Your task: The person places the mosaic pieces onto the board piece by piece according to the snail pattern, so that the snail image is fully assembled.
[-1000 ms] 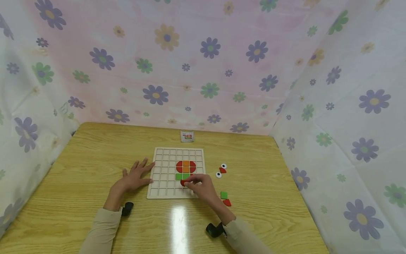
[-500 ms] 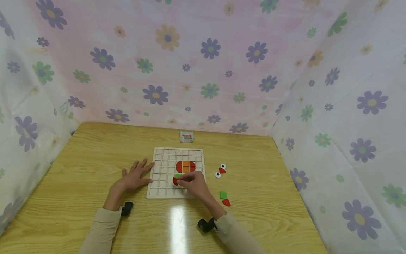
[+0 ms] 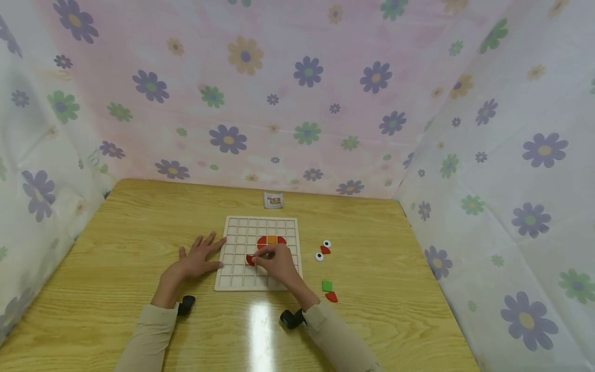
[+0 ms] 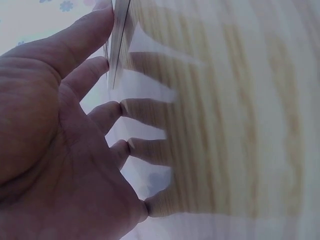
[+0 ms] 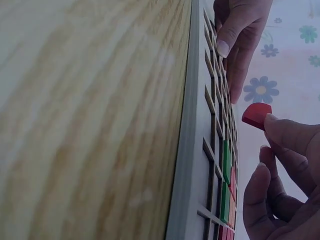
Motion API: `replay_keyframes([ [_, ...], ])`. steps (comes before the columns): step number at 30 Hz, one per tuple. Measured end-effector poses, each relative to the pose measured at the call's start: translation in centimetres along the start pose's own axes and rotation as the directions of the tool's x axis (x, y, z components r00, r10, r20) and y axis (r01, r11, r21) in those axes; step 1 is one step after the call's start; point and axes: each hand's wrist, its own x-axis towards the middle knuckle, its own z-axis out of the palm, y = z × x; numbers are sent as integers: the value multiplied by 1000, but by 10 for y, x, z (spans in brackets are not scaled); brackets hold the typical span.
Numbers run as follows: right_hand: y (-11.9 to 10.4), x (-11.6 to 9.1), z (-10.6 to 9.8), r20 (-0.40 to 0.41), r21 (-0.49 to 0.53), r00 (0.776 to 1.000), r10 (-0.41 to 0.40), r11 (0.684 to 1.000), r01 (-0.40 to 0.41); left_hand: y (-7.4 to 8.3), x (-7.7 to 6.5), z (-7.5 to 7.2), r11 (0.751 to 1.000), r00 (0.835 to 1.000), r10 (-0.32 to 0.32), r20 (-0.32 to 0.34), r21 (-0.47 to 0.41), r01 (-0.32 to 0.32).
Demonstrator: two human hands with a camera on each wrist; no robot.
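A square wooden grid board [image 3: 238, 248] lies on the table. My right hand [image 3: 278, 266] pinches a red quarter-round tile [image 5: 258, 114] between thumb and fingertips, just above the board's middle. Green tiles [image 5: 226, 162] and red ones sit in the grid, with an orange tile [image 3: 272, 239] between red rounded tiles [image 3: 262, 241]; in the head view my right hand hides part of them. With fingers spread, my left hand [image 3: 197, 257] rests at the board's left edge, thumb and index finger touching it.
Right of the board lie two eye discs [image 3: 327, 243] with a red tile [image 3: 325, 250] between them. Nearer lie a green square tile [image 3: 327, 285] and another red tile [image 3: 331, 297]. A small picture card [image 3: 273, 200] lies behind the board. Flowered cloth surrounds the table's far sides.
My right hand has moved left and slightly away over the board, carrying the red tile past the green tiles. The left hand has stayed in place.
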Motion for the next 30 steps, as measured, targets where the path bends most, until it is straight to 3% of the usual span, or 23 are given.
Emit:
replay_keyframes([
  [30,3,18,4,32,-152,999,7,988,-2,0,0,-1,1000,1000,-3,1,-2,3],
])
